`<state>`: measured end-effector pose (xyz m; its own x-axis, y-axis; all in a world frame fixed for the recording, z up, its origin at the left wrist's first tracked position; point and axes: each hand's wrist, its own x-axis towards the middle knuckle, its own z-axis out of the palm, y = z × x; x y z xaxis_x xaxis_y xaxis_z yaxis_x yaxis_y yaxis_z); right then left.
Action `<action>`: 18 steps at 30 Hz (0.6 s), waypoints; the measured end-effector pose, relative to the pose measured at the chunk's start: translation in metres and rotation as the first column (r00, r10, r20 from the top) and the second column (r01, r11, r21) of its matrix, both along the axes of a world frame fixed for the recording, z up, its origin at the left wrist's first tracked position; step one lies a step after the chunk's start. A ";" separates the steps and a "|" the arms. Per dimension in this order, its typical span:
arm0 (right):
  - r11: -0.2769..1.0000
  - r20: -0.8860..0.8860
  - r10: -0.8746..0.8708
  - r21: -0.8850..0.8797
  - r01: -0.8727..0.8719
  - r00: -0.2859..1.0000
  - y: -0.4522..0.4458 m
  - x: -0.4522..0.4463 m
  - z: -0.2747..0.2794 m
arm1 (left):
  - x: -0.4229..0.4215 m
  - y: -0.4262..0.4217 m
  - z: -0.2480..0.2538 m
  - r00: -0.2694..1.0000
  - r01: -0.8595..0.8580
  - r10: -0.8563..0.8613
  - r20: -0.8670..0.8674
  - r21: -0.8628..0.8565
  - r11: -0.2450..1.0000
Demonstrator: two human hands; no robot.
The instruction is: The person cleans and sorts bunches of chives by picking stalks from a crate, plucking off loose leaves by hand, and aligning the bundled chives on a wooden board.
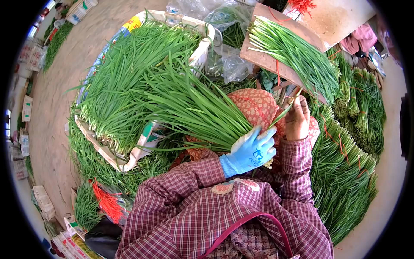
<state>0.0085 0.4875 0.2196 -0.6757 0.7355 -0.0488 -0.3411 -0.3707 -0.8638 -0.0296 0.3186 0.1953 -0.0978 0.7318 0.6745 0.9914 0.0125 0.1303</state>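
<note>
My left hand [252, 151], in a blue and white glove, is closed around the lower end of a loose bunch of garlic chives [207, 110]. The leaves fan out up and left over a crate. To its right, the bare fingers of my right hand [298, 118] pinch a single chive stalk [282, 115] with a yellowish end. That stalk slants down toward the glove. Beneath both hands, a red patterned cloth [252, 103] covers my lap.
A white-rimmed crate [105, 153] full of chives stands at left. Another bunch [293, 56] lies on a board [267, 64] at upper right. Tied bundles [345, 177] are stacked at right. Red ties [108, 200] lie at lower left, and clear plastic bags [235, 64] sit behind the crate.
</note>
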 end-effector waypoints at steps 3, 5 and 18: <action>0.995 -0.078 -0.084 0.043 0.087 0.993 0.025 0.003 0.006 | 0.000 0.002 0.001 1.000 0.016 -0.016 -0.018 0.000 1.000; 0.988 -0.071 -0.132 0.078 0.137 0.989 0.041 0.005 0.018 | 0.002 0.001 0.004 0.999 -0.008 0.008 0.036 -0.002 1.000; 0.230 0.436 0.669 0.649 -0.725 0.602 -0.042 -0.048 0.094 | 0.034 0.017 -0.016 0.984 0.176 -0.150 0.099 -0.370 0.912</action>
<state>-0.0394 0.4450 0.3132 -0.9566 -0.2482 0.1527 -0.2251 0.2970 -0.9280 0.0048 0.3355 0.1795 0.0092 0.9394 0.3428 0.9730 -0.0875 0.2136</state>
